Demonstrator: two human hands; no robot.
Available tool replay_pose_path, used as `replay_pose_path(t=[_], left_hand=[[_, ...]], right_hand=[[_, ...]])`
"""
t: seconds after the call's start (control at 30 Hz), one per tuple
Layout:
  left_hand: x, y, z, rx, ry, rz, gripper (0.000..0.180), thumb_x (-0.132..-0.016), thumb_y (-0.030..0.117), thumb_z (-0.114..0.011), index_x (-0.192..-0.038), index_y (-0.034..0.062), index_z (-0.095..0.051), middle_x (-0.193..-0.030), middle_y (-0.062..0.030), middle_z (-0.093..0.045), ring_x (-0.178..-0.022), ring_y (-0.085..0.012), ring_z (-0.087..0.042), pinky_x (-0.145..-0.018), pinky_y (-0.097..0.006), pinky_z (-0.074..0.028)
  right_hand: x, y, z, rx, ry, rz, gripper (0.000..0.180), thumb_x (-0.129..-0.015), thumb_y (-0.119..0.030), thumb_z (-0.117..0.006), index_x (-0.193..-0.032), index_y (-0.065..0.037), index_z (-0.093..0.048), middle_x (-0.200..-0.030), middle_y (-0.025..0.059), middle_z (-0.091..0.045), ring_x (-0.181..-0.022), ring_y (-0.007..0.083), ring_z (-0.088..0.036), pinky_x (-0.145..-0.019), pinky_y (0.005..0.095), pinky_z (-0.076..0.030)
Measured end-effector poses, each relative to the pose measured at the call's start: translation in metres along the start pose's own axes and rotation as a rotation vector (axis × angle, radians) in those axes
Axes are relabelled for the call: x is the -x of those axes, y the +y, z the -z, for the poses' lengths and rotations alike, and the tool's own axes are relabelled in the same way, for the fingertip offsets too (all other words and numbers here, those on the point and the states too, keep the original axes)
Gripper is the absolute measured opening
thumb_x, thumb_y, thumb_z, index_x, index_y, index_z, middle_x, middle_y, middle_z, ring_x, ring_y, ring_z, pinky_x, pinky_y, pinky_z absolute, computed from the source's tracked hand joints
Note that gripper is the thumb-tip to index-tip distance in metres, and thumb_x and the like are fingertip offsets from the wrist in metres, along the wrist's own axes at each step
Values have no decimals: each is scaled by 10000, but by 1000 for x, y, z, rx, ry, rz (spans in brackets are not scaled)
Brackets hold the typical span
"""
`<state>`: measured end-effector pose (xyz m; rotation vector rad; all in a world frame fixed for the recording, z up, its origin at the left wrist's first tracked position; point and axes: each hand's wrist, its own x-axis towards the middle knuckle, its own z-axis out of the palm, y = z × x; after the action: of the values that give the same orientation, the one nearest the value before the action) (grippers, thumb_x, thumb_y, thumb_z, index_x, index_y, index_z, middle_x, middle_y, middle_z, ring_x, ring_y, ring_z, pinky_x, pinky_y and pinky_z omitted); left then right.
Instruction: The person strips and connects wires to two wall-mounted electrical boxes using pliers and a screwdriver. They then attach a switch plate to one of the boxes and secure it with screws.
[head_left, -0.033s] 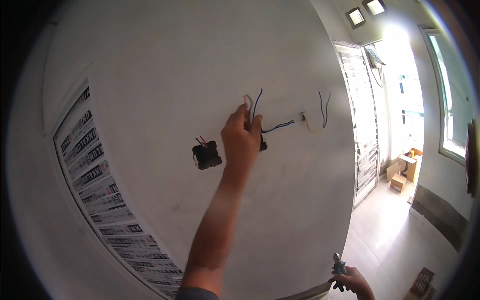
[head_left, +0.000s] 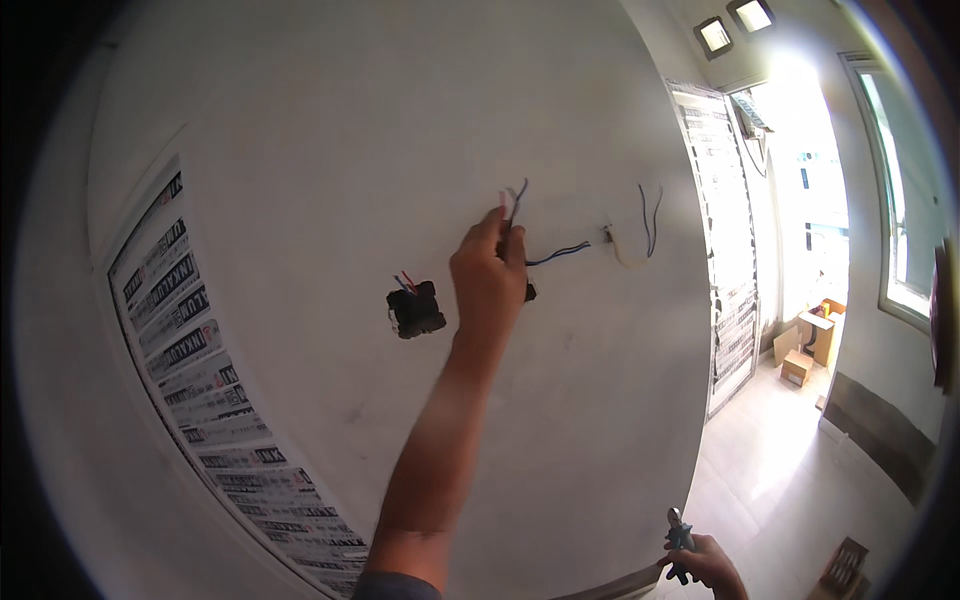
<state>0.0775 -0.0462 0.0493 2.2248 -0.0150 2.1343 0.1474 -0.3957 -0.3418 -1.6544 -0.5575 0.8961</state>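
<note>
My left grip (head_left: 485, 268) pinches colored wires (head_left: 518, 201) at twelve o'clock in view; at five o'clock, my right grip (head_left: 714, 564) wraps around pliers (head_left: 681, 538).

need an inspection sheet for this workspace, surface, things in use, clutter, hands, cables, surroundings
Surface: pale upright wall, faintly smudged.
Things in use: pliers; dark wall opening with red and blue wire ends; second opening partly hidden by the left hand.
Clutter: cardboard box on the floor; brown item at lower right, kind unclear.
Grip: left hand pinches wires at the wall; right hand holds the pliers, low and away from it.
Cables: blue wires and a farther wire pair stick out.
Surroundings: bright doorway, window at right, strip-covered panel at left.
</note>
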Motion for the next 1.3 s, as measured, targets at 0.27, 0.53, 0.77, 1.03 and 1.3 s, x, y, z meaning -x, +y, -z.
replay_pose_path(t=[0.27,0.53,0.77,1.03,1.3], left_hand=[[-6,7,-6,204,-75,-45,243,-1024,143,-660,-1161,-52,-706,-934,-180,-742,-783,-280,-717,-711,-376,-569],[-50,-11,44,426,-402,360,244,-1059,190,-605,-1044,-24,-722,-903,-71,-750,-678,-65,-616,-626,-256,-522],[-69,-16,49,413,-534,338,258,-1043,201,-613,-1053,-30,-726,-898,-76,-748,-671,-70,-567,-636,-256,-496],[-88,-11,56,388,-628,210,221,-1030,155,-629,-1097,-20,-746,-911,-73,-754,-716,-72,-567,-691,-257,-498],[-94,-26,58,436,-646,202,199,-1028,126,-627,-1103,-18,-743,-952,-72,-762,-792,-92,-607,-775,-277,-523]], right_hand=[[-18,44,9,-101,-37,151,491,-1011,-351,-701,-1270,56,-607,-929,151,-756,-648,182,-711,-478,309,-537],[-24,-5,9,70,-8,159,373,-964,-204,-688,-1209,78,-674,-964,139,-798,-768,160,-723,-611,289,-556],[-44,-93,5,181,50,263,381,-985,-222,-691,-1302,-12,-671,-923,102,-753,-750,167,-754,-645,328,-606],[-17,-285,-23,774,408,823,263,-905,-112,-641,-1156,-36,-640,-752,216,-665,-726,405,-707,-672,496,-540],[-9,-422,-64,1185,781,1166,401,-909,-26,-597,-1306,-68,-563,-1091,211,-696,-1101,373,-686,-912,493,-585]])
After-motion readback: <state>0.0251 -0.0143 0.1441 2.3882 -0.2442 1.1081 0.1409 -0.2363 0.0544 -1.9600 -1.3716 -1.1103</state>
